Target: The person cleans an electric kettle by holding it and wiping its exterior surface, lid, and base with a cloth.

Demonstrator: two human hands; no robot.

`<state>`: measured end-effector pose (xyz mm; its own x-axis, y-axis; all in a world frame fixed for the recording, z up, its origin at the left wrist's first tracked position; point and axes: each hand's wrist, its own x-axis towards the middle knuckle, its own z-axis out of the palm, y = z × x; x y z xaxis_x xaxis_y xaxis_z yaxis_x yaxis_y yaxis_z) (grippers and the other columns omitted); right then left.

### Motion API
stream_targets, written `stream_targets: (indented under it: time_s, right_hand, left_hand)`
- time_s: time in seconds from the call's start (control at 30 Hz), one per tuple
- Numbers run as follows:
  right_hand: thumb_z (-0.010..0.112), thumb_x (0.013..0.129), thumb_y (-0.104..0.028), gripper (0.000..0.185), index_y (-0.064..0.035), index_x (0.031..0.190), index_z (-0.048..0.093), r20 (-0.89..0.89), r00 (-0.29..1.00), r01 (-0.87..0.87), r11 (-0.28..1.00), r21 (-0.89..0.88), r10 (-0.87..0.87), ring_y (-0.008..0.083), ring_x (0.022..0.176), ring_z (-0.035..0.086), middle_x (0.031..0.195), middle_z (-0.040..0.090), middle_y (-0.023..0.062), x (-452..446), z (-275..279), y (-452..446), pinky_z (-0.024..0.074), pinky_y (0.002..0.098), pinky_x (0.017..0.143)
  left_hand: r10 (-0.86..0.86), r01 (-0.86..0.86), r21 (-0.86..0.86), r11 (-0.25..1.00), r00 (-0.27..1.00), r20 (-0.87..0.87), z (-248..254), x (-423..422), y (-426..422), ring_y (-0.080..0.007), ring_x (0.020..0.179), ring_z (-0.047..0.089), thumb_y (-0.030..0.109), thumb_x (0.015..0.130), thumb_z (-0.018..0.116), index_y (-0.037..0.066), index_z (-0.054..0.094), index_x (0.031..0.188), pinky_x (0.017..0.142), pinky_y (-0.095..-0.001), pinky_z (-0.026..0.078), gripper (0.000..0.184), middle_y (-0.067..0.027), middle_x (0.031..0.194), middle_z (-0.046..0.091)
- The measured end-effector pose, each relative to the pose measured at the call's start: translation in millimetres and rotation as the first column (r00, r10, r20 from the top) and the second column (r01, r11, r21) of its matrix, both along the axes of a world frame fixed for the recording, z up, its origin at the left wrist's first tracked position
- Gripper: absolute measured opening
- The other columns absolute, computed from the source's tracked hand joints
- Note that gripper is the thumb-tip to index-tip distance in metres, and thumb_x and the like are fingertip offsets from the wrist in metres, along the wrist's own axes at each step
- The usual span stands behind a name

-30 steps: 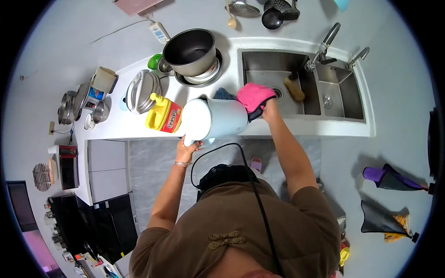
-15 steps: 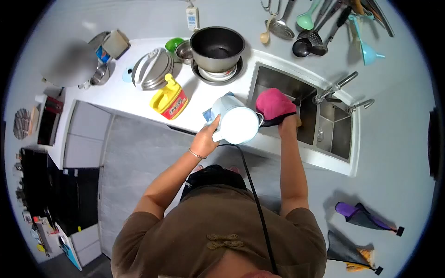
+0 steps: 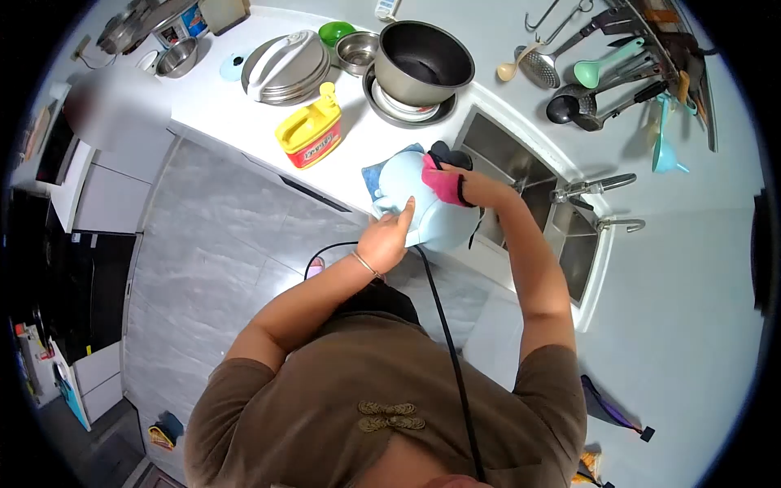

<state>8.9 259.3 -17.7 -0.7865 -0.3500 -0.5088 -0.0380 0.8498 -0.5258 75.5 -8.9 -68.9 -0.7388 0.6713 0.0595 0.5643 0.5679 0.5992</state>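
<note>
Kettle in pale blue sits between the person's two hands, at the near edge of the bench and just beside the left corner of the sink. Whether its underside touches the bench cannot be told from this angle.

Left hand comes up from below, its grip closed about the kettle's handle side, with one finger stretched along the pale surface; a thin bracelet circles the wrist. Right hand reaches in from the other side, its grip bunched around a pink cloth with dark edging, which lies against the kettle's wall.

Behind the kettle, a blue cloth shows on the bench, partly hidden. Toward the left stands a yellow bottle with a red label, upright and apart from both hands. Farther back are a stack of lids, a green bowl and a steel bowl next to it. A deep dark-lined pot rests on dishes set in a wide pan, near the sink's back corner. Two taps reach over the sink, and ladles and other utensils hang on the wall.
</note>
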Motion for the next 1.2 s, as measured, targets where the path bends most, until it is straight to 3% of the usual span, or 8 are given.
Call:
stream_targets:
  time_s: [0.27, 0.33, 0.47, 0.5, 0.73, 0.8, 0.97, 1.2]
  right_hand:
    - [0.036, 0.098, -0.051, 0.065, -0.0126, 0.149, 0.028, 0.041, 0.981, -0.191, 0.979, 0.072, 0.188, 0.0244, 0.133, 0.040, 0.153, 0.031, 0.0104, -73.9, -80.3, -16.2, 0.0272, 0.0342, 0.110]
    - [0.035, 0.100, -0.031, 0.051, 0.0005, 0.140, 0.038, 0.053, 0.998, 0.012, 0.988, 0.155, -0.021, 0.0292, 0.126, 0.050, 0.144, 0.044, 0.0165, -92.2, -97.8, -24.9, 0.0344, 0.0361, 0.106]
    - [0.039, 0.098, -0.049, 0.059, -0.0086, 0.140, 0.043, 0.076, 0.997, -0.009, 0.998, 0.065, 0.004, 0.0226, 0.121, 0.051, 0.132, 0.056, 0.0127, -106.6, -117.0, -23.4, 0.0342, 0.0336, 0.103]
    - [0.039, 0.097, -0.032, 0.053, 0.0074, 0.133, 0.043, -0.004, 0.999, -0.053, 0.995, 0.087, 0.053, 0.0299, 0.121, 0.052, 0.128, 0.057, 0.0208, -101.7, -106.5, -32.6, 0.0382, 0.0374, 0.102]
    - [0.046, 0.091, -0.011, 0.043, -0.0114, 0.133, 0.053, 0.081, 0.990, -0.126, 0.982, 0.137, 0.116, 0.0250, 0.118, 0.053, 0.123, 0.059, 0.0122, -20.2, 30.7, -64.0, 0.0398, 0.0349, 0.102]
    - [0.050, 0.087, -0.012, 0.044, -0.0095, 0.130, 0.055, 0.016, 0.929, -0.371, 0.928, 0.033, 0.371, 0.0292, 0.113, 0.056, 0.126, 0.058, 0.0152, -7.7, 41.8, -63.9, 0.0461, 0.0376, 0.096]
    - [0.048, 0.082, -0.006, 0.057, -0.0196, 0.138, 0.049, 0.093, 0.786, -0.575, 0.668, 0.473, 0.611, 0.0254, 0.137, 0.035, 0.150, 0.037, -0.0010, -27.4, -20.4, -82.5, 0.0350, 0.0504, 0.105]
    - [0.040, 0.091, -0.024, 0.049, -0.0191, 0.139, 0.046, 0.133, 0.877, -0.461, 0.730, 0.505, 0.462, 0.0239, 0.142, 0.026, 0.151, 0.035, 0.0010, -75.3, -71.9, -116.6, 0.0218, 0.0624, 0.109]
  left_hand:
    - [-0.020, 0.018, -0.015, 1.000, 0.995, -0.098, -5.0, 7.7, 3.9, -0.0341, 0.086, 0.060, 0.005, 0.077, 0.057, -0.003, 0.021, 0.146, 0.078, -0.0617, 0.044, 0.078, -0.0144, 0.085, 0.064]
    - [-0.008, 0.008, -0.013, 1.000, 1.000, -0.007, 1.7, 2.4, 4.8, -0.0343, 0.086, 0.060, 0.006, 0.078, 0.056, -0.004, 0.021, 0.146, 0.078, -0.0622, 0.045, 0.077, -0.0156, 0.085, 0.064]
    - [-0.018, 0.015, -0.128, 0.992, 1.000, -0.022, -5.8, 3.7, 5.8, -0.0345, 0.086, 0.061, 0.007, 0.079, 0.054, -0.004, 0.020, 0.146, 0.078, -0.0634, 0.045, 0.076, -0.0169, 0.087, 0.064]
    - [0.006, -0.014, -0.083, 0.996, 0.995, -0.101, -15.1, 7.9, 6.5, -0.0341, 0.086, 0.061, 0.008, 0.076, 0.059, -0.002, 0.020, 0.147, 0.078, -0.0581, 0.045, 0.082, -0.0150, 0.085, 0.064]
    - [-0.006, -0.001, -0.078, 0.997, 0.996, -0.086, -16.9, -5.7, 8.6, -0.0315, 0.096, 0.059, 0.007, 0.078, 0.056, 0.000, 0.032, 0.142, 0.086, -0.0579, 0.042, 0.070, -0.0130, 0.090, 0.064]
    - [-0.011, 0.004, -0.084, 0.996, 0.997, -0.082, -20.3, -8.4, 12.0, -0.0310, 0.098, 0.059, 0.008, 0.079, 0.055, 0.000, 0.036, 0.140, 0.087, -0.0587, 0.042, 0.064, -0.0126, 0.092, 0.064]
    - [-0.104, 0.067, -0.209, 0.976, 0.980, -0.171, -4.3, -0.7, 17.4, -0.0298, 0.098, 0.060, 0.011, 0.082, 0.053, 0.002, 0.041, 0.136, 0.090, -0.0614, 0.041, 0.056, -0.0128, 0.101, 0.064]
    - [-0.065, 0.058, -0.151, 0.987, 0.997, -0.039, 7.9, -5.2, 11.4, -0.0293, 0.092, 0.061, 0.007, 0.083, 0.049, 0.001, 0.024, 0.148, 0.087, -0.0590, 0.042, 0.069, -0.0127, 0.094, 0.066]
